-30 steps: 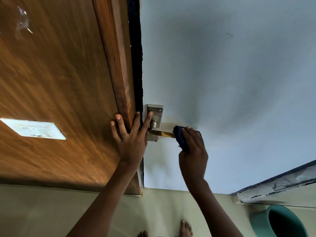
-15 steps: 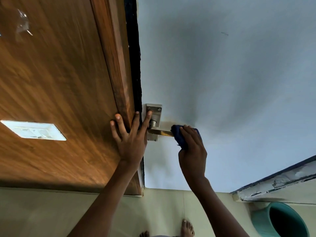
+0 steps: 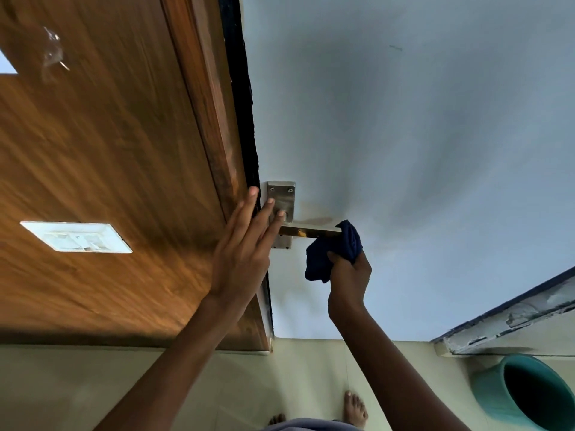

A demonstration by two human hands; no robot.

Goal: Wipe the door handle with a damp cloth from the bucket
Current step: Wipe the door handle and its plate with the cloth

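In the head view, the dark blue cloth meets only the free end of the brass lever handle, so it may slide off the tip or push the lever down and leave the stretch near the steel backplate unwiped. The right hand reaches up, fingers closed around the bunched cloth. The left hand is open and flat, fingertips on the backplate at the door edge. The teal bucket sits on the floor, well apart.

Dark blue cloth bunched at tip of brass-toned lever handle — teal bucket on floor.
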